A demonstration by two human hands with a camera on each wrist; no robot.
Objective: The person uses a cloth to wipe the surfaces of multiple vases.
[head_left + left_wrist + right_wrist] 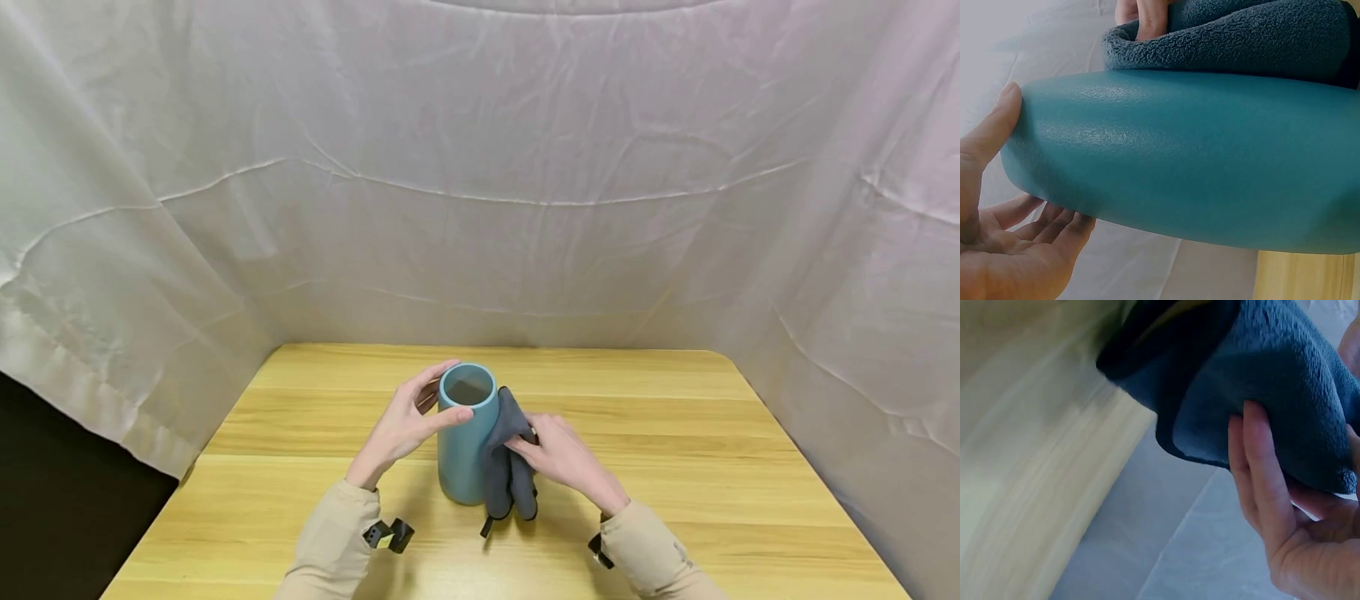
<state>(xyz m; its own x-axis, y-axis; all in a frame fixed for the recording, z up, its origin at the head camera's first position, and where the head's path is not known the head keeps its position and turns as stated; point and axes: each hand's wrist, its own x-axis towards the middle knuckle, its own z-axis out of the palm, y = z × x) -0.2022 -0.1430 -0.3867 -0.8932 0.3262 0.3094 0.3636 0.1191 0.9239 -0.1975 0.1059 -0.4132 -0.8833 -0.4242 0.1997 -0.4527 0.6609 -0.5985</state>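
A tall, smooth blue vase (459, 462) stands upright on the wooden table, its round mouth open toward the head view. My left hand (401, 427) holds it near the rim, thumb on the near side and fingers round the far left. In the left wrist view the thumb and fingertips touch the upper end of the vase (1179, 156). A dark grey fleecy cloth (498, 475) with black edging hangs in folds against the vase's right side. My right hand (566, 457) grips this cloth, fingers partly tucked into its folds. Up close, the right wrist view shows the cloth (1266, 381) between thumb and fingers.
The light wooden table (675, 467) stretches out around the vase. Pale grey curtains (480, 250) hang behind it and along both sides. Dark bands with small devices (390, 535) sit at the sleeve cuffs. A small black tag (486, 527) dangles below the cloth.
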